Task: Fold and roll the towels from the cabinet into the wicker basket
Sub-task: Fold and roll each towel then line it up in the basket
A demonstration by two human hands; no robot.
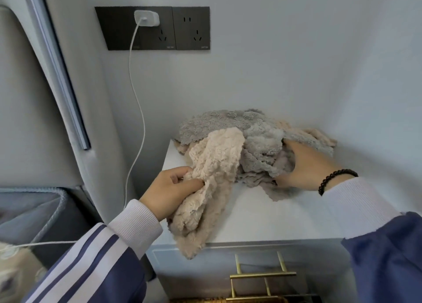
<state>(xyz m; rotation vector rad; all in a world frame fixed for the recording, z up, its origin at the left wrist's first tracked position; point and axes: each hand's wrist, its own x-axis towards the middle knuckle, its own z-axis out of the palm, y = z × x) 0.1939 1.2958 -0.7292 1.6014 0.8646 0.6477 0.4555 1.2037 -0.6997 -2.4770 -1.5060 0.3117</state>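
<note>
Cabinet top (262, 216): beige towel (212, 165) hangs frontward.

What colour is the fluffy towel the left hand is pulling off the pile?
Beige, a pale cream fluffy towel; seen in the head view.

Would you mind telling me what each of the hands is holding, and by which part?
Left hand grips the beige towel at a bunched part near its middle. Right hand grasps the grey towel at the pile's right side.
</note>
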